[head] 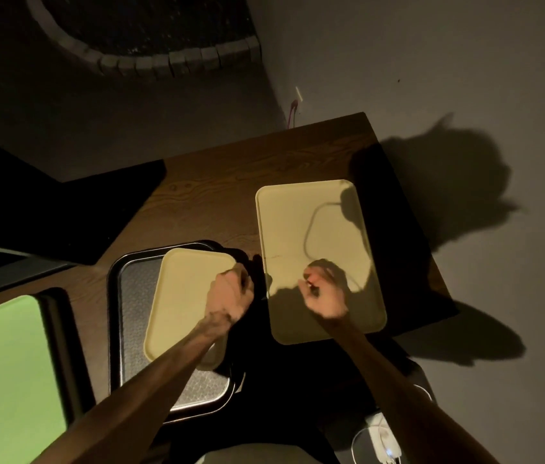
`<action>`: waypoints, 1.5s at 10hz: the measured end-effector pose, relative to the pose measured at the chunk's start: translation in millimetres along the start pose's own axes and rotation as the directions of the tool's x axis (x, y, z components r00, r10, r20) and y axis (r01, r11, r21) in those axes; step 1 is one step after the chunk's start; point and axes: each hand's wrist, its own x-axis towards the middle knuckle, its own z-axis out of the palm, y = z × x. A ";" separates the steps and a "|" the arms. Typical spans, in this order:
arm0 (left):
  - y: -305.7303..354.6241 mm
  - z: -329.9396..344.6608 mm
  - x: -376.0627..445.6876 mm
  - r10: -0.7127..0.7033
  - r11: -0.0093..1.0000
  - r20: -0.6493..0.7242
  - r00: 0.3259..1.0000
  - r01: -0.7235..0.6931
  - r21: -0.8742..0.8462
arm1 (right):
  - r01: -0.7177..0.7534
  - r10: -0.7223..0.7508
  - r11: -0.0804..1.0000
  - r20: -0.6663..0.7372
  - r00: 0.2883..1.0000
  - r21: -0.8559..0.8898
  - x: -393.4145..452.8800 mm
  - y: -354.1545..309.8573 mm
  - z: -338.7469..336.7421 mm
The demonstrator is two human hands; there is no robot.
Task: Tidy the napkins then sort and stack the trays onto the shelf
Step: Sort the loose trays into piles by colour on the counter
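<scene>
Two hands work over the wooden table [217,182]: our left hand [230,293] has its fingers curled over the right edge of the small cream tray [180,296], gripping it, while our right hand [326,293] hovers above the near half of the large cream tray [311,236] with fingers bent inward; we cannot tell whether they pinch anything, since blur and shadow hide the tips. The small cream tray lies on top of a black tray [137,316] with a grey textured floor, overlapping its right part, and our left forearm crosses both. The large cream tray lies just to the right, flat on the table near its right edge, its near end darkened by our arm's shadow. At the far left a green tray [6,370] rests in a dark frame. Beyond the table a curved brick border [150,65] shows on the floor, and white cables [381,437] lie by the right forearm. We can read no writing anywhere
</scene>
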 end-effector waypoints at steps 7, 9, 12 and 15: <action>-136.6 -36.0 -38.2 -0.434 0.886 -0.128 0.892 0.398 -0.238 | -0.245 0.156 0.968 0.625 0.765 0.058 -12.9 -102.2 83.8; -109.1 -32.4 -37.2 0.091 0.973 -0.321 0.943 -0.152 -0.171 | -0.114 0.124 0.992 0.240 0.963 -0.053 11.2 -69.8 40.6; -5.7 20.0 -9.5 0.076 0.971 0.261 0.962 -0.012 -0.238 | -0.306 0.288 0.929 -0.110 0.951 -0.210 33.5 7.6 -1.4; -0.9 61.0 11.1 -0.199 0.600 0.500 0.843 0.508 -0.618 | -0.662 0.654 0.747 -0.121 0.747 -0.049 33.8 65.3 -41.3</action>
